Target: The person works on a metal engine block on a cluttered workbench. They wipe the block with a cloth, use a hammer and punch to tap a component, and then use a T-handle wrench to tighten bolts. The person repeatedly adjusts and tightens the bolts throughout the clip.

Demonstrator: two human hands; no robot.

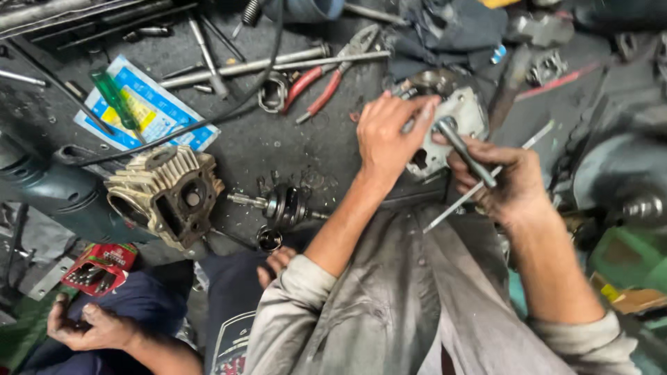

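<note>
The engine casing (458, 118), a pale grey metal part, was steadied on the dark greasy workbench (278, 146), up near the centre-right. The left hand (389, 135) was laid over its left edge, fingers curled loosely down around it, thumb tucked beneath. The right hand (504, 184) was closed firmly around a dark metal tool (465, 151), its rounded head pressed against the casing's face. A thin steel rod (486, 182) was seen running aslant under that fist. Further left, a crankshaft assembly (281, 205) was left lying on the bench, and beyond it a finned cylinder block (167, 194), tan with grime. Red-handled pliers (326, 80) were spotted above, beside long steel bars (264, 64). A green-handled screwdriver (114, 97) was rested on a blue and yellow packet (156, 111). At lower left, another person's hand (87, 326) was glimpsed, half curled, near a red box of bits (101, 267).
</note>
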